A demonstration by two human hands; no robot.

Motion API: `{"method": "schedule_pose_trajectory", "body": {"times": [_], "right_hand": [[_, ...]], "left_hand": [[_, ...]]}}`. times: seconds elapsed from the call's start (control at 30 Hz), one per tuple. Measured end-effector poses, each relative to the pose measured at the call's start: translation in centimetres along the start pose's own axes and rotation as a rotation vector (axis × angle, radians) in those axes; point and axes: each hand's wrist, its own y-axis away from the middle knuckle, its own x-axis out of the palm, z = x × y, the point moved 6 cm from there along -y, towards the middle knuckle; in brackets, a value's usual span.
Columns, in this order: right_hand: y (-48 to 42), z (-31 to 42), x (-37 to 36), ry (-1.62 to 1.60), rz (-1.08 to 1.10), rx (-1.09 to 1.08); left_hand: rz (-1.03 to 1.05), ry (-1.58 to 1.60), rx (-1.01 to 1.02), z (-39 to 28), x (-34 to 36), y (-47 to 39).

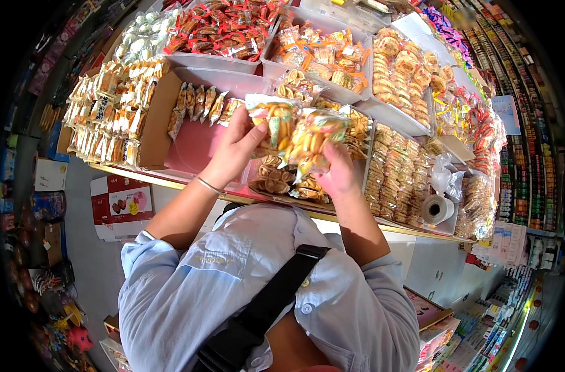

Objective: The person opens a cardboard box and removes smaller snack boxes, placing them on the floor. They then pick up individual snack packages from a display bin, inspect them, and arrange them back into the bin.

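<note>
My left hand [240, 144] grips a clear plastic bag of golden-yellow snacks [278, 122], thumb on its front. A second, similar snack bag [312, 139] is in my right hand [340, 172], held by its lower right side. The two bags are side by side and seem to touch. Both are raised above a bin of packed round biscuits [271, 176], partly hiding it. Left of my hands, a clear plastic bin [194, 153] with a pink bottom holds a row of small wrapped pastries [201, 103] along its back.
A cardboard box [157, 125] beside packed wrapped cakes [110, 111] stands left. Bins of red-wrapped snacks [222, 28] and orange-tied biscuits [319, 51] stand behind. At right are bagged crackers [394, 172] and a plastic bag roll [436, 209]. The gold-coloured stand edge [319, 215] runs before me.
</note>
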Motion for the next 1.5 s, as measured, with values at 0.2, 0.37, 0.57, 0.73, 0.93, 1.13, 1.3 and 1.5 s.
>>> {"method": "schedule_pose_trajectory", "body": {"times": [0.2,0.37,0.57,0.73,0.93,1.13,1.3,1.5], "right_hand": [[0.3,-0.9,0.1,0.258,-0.043,0.026],[1.4,-1.3,-1.3,0.267,-0.027,0.168],[2.6,7.7,-6.3,1.185,-0.166,0.153],[3.5,7.8,-9.3,2.212,0.025,0.656],[2.6,4.9,-12.1,2.368,0.174,0.478],[2.3,4.6,-12.0,2.337,0.116,0.409],[2.7,3.9,-12.4,2.25,0.031,0.329],[3.7,2.9,-14.4,2.411,0.177,0.222]], "left_hand": [[0.127,-0.248,0.22,0.5,3.5,0.9],[0.246,-0.236,0.209,0.4,5.3,1.0],[0.253,-0.569,0.136,2.3,3.5,0.0],[0.195,-0.468,0.025,2.1,1.8,-0.3],[0.197,-0.554,0.028,1.8,1.8,-0.3],[0.222,-0.495,-0.021,2.1,1.0,-0.5],[0.207,-0.528,-0.045,2.9,-0.1,-1.0],[0.209,-0.603,-0.023,2.6,-0.6,-1.1]]}}
